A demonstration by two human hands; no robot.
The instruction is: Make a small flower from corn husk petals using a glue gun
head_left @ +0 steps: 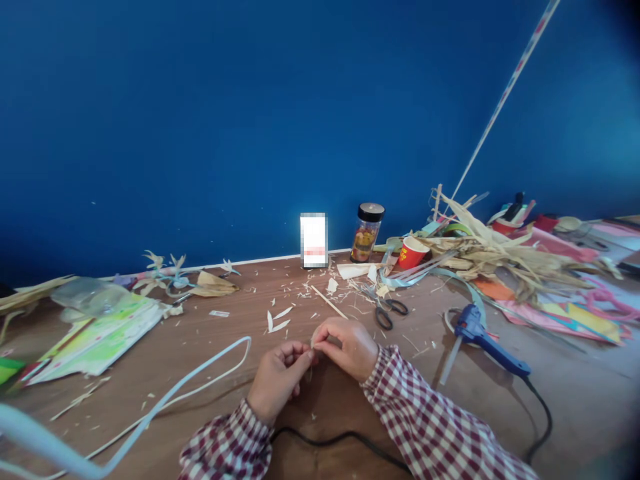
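My left hand (284,375) and my right hand (346,343) meet over the table near the front middle, both with fingers pinched together. Between the fingertips is a small pale piece, mostly hidden, too small to name. Just beyond the hands lie cut pale husk pieces (278,321) shaped like thin petals. A thin stick (329,302) rests behind them. Scissors (385,315) with dark handles lie beyond my right hand. To the right, a blue hot glue gun (490,340) lies on its side with a glue stick at its tip.
Husks and coloured paper pile up (500,253) at the right. A red paper cup (413,253) and a lidded jar (367,233) stand by the blue wall. A pale cable (180,387) loops at left; a black cord (340,437) crosses in front. A painted sheet (117,337) lies left.
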